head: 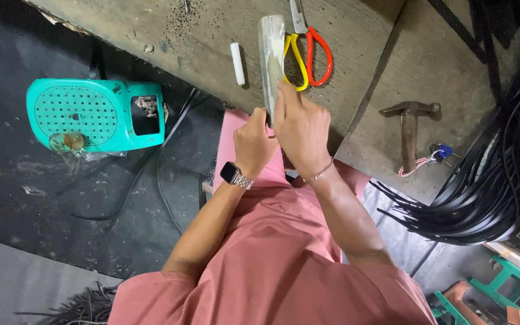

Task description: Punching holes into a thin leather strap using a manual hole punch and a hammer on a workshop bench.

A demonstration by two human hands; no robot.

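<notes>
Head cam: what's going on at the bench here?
A person in a pink shirt works at a worn wooden bench. Both hands meet at the near end of a long pale bar lying on it: the right hand presses on top, the left hand, with a wristwatch, grips at the bench edge. Red and yellow scissors, a white chalk stick and a hammer lie nearby. A bundle of black straps hangs at the right.
</notes>
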